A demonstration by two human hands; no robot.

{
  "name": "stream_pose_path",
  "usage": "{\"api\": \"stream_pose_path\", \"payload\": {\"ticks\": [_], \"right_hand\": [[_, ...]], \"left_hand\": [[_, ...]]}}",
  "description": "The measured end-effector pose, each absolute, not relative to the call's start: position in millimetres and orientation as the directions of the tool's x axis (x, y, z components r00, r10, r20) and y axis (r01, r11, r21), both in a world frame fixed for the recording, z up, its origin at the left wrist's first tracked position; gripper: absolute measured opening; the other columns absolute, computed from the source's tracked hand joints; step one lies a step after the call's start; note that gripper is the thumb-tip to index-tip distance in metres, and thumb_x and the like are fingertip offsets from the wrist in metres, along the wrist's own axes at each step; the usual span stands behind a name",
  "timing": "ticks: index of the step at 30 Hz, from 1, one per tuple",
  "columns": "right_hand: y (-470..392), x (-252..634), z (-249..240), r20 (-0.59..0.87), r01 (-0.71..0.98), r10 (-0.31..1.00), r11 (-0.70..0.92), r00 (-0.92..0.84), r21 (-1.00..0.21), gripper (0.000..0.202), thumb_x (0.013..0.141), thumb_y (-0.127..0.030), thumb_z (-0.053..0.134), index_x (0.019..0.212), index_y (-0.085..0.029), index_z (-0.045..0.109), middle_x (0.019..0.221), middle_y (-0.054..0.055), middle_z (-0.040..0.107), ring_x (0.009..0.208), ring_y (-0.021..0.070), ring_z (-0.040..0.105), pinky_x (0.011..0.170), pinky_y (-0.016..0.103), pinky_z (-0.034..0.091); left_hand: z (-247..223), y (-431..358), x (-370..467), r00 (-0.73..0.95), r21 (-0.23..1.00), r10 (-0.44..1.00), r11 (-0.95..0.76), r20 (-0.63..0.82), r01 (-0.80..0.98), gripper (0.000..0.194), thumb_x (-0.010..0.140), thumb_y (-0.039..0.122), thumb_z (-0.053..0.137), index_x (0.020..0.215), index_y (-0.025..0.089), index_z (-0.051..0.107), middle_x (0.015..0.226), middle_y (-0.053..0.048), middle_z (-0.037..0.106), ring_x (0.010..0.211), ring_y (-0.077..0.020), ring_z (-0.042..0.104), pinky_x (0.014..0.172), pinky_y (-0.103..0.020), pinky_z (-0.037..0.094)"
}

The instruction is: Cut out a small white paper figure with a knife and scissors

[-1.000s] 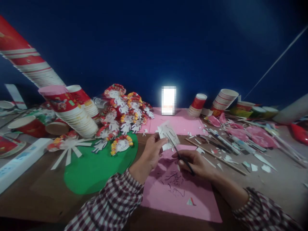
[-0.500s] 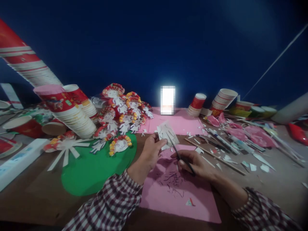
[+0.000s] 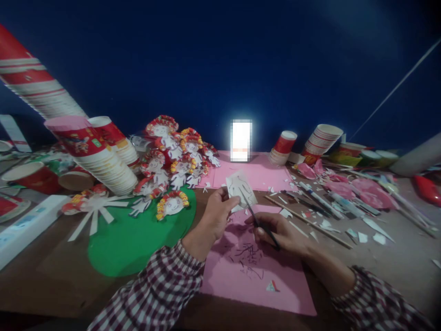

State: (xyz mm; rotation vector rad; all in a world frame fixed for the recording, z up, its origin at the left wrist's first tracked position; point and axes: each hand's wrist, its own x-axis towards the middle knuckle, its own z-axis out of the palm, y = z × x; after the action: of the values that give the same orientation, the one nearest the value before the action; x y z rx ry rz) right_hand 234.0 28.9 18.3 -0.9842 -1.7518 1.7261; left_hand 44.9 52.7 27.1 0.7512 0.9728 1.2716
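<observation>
My left hand (image 3: 217, 212) pinches the lower left edge of a small white paper piece (image 3: 240, 187) with a dark line drawing on it. Dark-handled scissors (image 3: 263, 226) are held in my right hand (image 3: 279, 232), their blades pointing up and left onto the paper. Beneath both hands lies a pink sheet (image 3: 255, 280) with dark thin marks or slivers and a small coloured scrap (image 3: 272, 286).
Paper figures (image 3: 179, 151) stand at the back left by leaning cup stacks (image 3: 103, 161). A green sheet (image 3: 127, 248) and a white power strip (image 3: 31, 230) lie left. Pens (image 3: 320, 200), a wooden stick (image 3: 310, 223), scraps and crumpled pink paper (image 3: 372, 192) lie right.
The white paper has turned slightly more upright in my left hand. Scissors and right hand hold nearly the same place. The whole view has shifted a little.
</observation>
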Motion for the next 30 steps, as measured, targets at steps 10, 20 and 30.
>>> {"api": "stream_pose_path", "payload": {"ticks": [10, 20, 30], "right_hand": [[27.8, 231.7, 20.7, -0.17, 0.18, 0.782, -0.075, -0.6, -0.981, 0.05, 0.084, -0.056, 0.062, 0.11, -0.012, 0.059, 0.065, -0.002, 0.052, 0.053, 0.0101, 0.049, 0.048, 0.022, 0.041], [26.9, 230.5, 19.3, -0.168, 0.164, 0.797, -0.087, -0.58, -0.983, 0.053, 0.083, -0.058, 0.063, 0.109, -0.012, 0.061, 0.061, -0.004, 0.048, 0.049, 0.0081, 0.043, 0.044, 0.02, 0.035], [26.4, 228.4, 22.5, -0.189, 0.204, 0.806, -0.086, -0.56, -0.975, 0.056, 0.081, -0.061, 0.062, 0.105, -0.011, 0.061, 0.057, -0.004, 0.046, 0.047, 0.0078, 0.043, 0.043, 0.02, 0.034]], "left_hand": [[29.6, 52.8, 46.0, 0.01, 0.869, 0.979, 0.187, -0.206, -0.458, 0.038, 0.058, 0.021, 0.079, 0.093, 0.013, 0.065, 0.083, -0.005, 0.072, 0.07, -0.0145, 0.066, 0.065, -0.024, 0.051], [25.2, 53.3, 45.7, -0.013, 0.892, 0.976, 0.191, -0.216, -0.41, 0.034, 0.062, 0.021, 0.075, 0.093, 0.015, 0.064, 0.084, -0.003, 0.07, 0.07, -0.0127, 0.064, 0.063, -0.022, 0.05], [26.4, 52.8, 46.4, -0.033, 0.896, 0.972, 0.202, -0.234, -0.395, 0.033, 0.06, 0.021, 0.075, 0.09, 0.016, 0.064, 0.08, -0.002, 0.069, 0.068, -0.0128, 0.062, 0.06, -0.023, 0.049]]}}
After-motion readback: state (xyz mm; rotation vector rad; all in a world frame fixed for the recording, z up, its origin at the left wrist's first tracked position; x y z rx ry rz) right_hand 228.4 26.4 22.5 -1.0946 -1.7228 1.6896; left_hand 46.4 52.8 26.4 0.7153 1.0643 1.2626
